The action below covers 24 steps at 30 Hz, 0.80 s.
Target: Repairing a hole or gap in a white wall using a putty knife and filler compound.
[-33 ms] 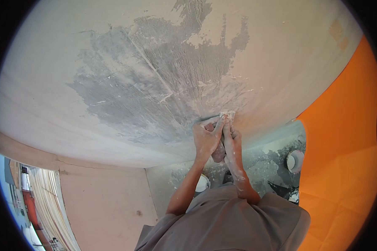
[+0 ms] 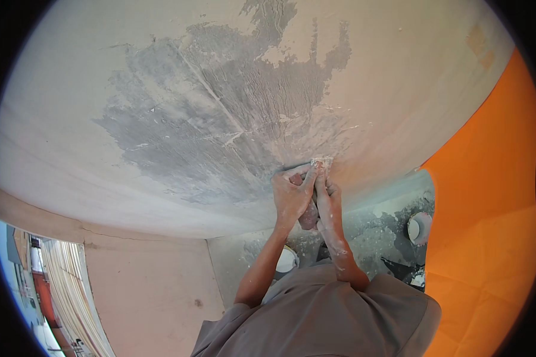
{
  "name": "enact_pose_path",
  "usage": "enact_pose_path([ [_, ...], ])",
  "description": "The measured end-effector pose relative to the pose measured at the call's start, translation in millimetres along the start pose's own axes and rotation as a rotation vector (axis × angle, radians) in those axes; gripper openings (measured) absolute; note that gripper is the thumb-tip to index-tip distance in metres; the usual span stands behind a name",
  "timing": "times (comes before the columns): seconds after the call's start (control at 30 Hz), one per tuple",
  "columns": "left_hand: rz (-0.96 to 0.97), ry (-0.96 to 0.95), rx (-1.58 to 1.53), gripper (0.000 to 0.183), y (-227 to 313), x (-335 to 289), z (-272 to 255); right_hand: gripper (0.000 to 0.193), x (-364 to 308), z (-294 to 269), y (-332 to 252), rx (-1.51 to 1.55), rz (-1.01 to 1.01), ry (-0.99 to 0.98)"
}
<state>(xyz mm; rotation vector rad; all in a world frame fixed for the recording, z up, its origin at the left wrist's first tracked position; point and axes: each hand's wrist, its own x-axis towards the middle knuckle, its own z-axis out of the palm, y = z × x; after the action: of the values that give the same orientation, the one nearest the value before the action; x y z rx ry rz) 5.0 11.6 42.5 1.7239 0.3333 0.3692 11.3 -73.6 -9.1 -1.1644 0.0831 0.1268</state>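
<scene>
Both my hands are closed together on a scraper (image 2: 308, 218) with a reddish-brown handle, held up against the wall (image 2: 387, 89). My left hand (image 2: 290, 197) wraps it from the left, and reddish handle shows between its thumb and fingers. From the right, my right hand (image 2: 330, 205) presses its fingers along the tool toward the tip. White, crumbly plaster (image 2: 322, 161) sits at the fingertips, where the blade is mostly hidden. Above the hands spreads a rough grey patch (image 2: 238, 89) with streaks, bordered by pale coating. White dust marks both forearms.
An orange sheet (image 2: 482, 226) hangs along the right. Below, a white bucket (image 2: 420, 228) stands on the stained floor (image 2: 369, 238), with a black thing (image 2: 399, 269) near it. Another white round container (image 2: 287, 260) is partly behind my left forearm. Pale strips (image 2: 71, 279) show through an opening at lower left.
The wall and both hands sit very slightly further left in the picture. The grip on the scraper is the same.
</scene>
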Motion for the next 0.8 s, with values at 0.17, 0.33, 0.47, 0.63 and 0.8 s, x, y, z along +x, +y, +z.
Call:
enact_pose_path([
  [0.17,-0.074,-0.014,-0.15,0.023,-6.7,-2.8,8.2,0.043,2.3,-20.1,-12.9,-0.252,-0.037,-0.03],
  [0.33,-0.15,-0.027,-0.58,0.016,-39.7,-7.8,34.0,0.038,0.5,-26.1,-49.7,-0.722,-0.262,0.034],
  [0.47,-0.139,0.036,-0.685,0.013,-27.7,-11.2,40.4,0.04,0.6,-26.7,-49.9,-0.736,-0.313,0.053],
  [0.63,-0.118,0.058,-0.536,0.016,-19.2,-10.4,23.9,0.043,0.8,-17.8,-27.5,-0.456,-0.14,-0.005],
  [0.8,-0.064,0.096,-0.23,0.022,-3.0,-7.1,10.1,0.045,-3.4,-3.6,0.0,-0.048,-0.019,-0.019],
])
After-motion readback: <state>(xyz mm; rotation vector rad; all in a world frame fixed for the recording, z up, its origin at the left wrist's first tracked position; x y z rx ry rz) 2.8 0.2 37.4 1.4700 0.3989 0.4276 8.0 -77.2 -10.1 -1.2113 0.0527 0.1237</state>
